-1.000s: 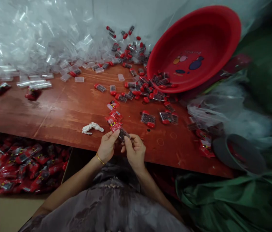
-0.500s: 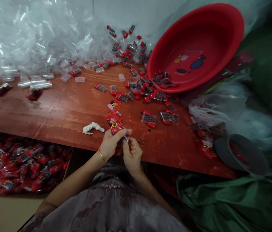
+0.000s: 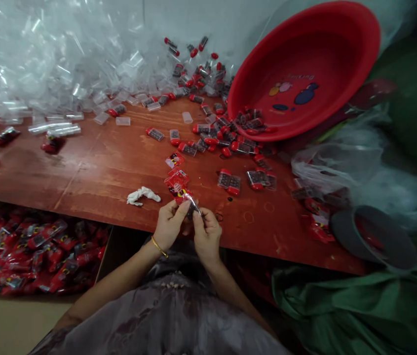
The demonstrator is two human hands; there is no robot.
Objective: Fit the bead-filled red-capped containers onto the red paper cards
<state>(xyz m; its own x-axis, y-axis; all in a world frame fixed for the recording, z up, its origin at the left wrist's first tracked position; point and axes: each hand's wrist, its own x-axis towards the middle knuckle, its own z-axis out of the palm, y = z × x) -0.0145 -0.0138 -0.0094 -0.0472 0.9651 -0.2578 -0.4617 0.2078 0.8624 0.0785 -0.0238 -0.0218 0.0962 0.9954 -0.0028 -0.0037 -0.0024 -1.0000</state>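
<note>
A: What do the hands hold at the near edge of the reddish-brown wooden table [image 3: 112, 162]?

B: A person's left hand [image 3: 169, 224], a gold-coloured bracelet [image 3: 159, 247] at the wrist, and right hand [image 3: 208, 235] pinch a small, shiny red packet [image 3: 185, 196] with printed film and a dark lower part.

A: How are the fingers set?

B: Narrow on both sides, the left thumb and fingers against the packet's middle, the right at its lower end. The fingers cover too much to tell what is inside.

A: And just beyond it?

B: Flat red printed pieces [image 3: 177, 176] lie on the wood, with a crumpled white cloth-like scrap [image 3: 143, 195] near the left hand.

A: What fills the rest of the tabletop?

B: Clear plastic cases [image 3: 45, 59] are heaped at far left. Red-capped clear cases with dark contents [image 3: 224, 178] are scattered across the middle and spill from the lip of a round red plastic basin [image 3: 336, 49], tilted on its side and printed with cartoon figures.

A: Below the table?

B: At left, an open brown cardboard box [image 3: 105, 251] holds a mound of glossy red packets [image 3: 41, 256]; at right, green fabric [image 3: 341, 305] hangs in folds.
</note>
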